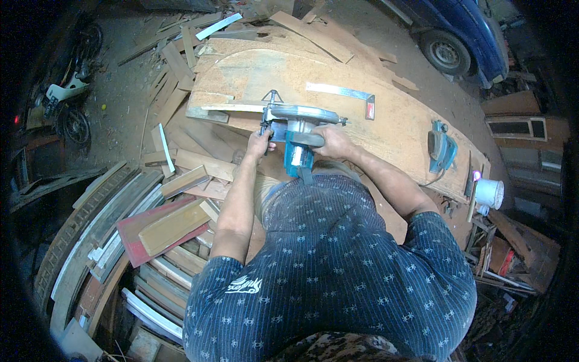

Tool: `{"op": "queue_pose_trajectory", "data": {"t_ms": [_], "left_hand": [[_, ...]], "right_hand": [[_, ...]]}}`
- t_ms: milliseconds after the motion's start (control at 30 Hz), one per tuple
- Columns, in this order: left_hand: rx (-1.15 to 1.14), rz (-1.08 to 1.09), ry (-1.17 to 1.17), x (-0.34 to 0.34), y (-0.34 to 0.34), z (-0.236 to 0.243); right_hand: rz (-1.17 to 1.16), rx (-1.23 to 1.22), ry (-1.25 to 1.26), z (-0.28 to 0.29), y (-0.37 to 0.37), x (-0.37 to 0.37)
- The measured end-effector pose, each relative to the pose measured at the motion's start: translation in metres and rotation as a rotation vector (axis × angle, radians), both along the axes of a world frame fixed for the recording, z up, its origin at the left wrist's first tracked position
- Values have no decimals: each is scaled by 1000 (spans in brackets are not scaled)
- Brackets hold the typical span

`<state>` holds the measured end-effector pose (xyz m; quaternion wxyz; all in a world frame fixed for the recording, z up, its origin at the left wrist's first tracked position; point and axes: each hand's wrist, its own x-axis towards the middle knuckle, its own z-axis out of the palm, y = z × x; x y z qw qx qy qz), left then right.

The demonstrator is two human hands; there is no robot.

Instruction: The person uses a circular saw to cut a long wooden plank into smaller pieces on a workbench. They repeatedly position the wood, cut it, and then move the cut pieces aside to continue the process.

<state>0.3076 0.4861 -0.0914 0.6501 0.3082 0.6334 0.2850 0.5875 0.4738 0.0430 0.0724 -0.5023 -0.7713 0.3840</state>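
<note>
A teal and grey circular saw (pixel 298 154) stands at the near edge of the sawdust-covered wooden workbench (pixel 241 66), its blade guard toward the bench. My right hand (pixel 333 142) is closed around the saw's rear handle. My left hand (pixel 259 145) grips the saw's front end by the base plate. Under the saw's front lies a pale wooden strip (pixel 229 108). Beyond the saw, a metal try square (pixel 341 90) rests flat on the bench. Farther right sits a teal electric planer (pixel 442 148). The saw blade itself is hidden from view.
Stacked boards and curved wooden frames (pixel 108 241) fill the left, with a red panel (pixel 129 241) among them. Scrap wood (pixel 175 72) litters the floor beyond the bench. A white bucket (pixel 489 193) stands at the bench's right end. A blue vehicle (pixel 464 36) is parked far right.
</note>
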Motion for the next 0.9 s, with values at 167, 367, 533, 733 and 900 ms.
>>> {"op": "queue_pose_trajectory", "data": {"t_ms": [167, 367, 533, 733, 900], "left_hand": [[-1, -25, 17, 4, -3, 8], [-33, -6, 32, -5, -8, 0], [-69, -57, 26, -20, -6, -12], [-56, -20, 24, -25, -7, -10], [-68, 4, 0, -31, -9, -9]], "right_hand": [[26, 94, 69, -1, -4, 4], [2, 53, 58, -8, -8, -3], [-1, 61, 102, -12, -7, -8], [-8, 88, 101, -17, -9, -16], [7, 69, 99, -27, -7, -23]]}}
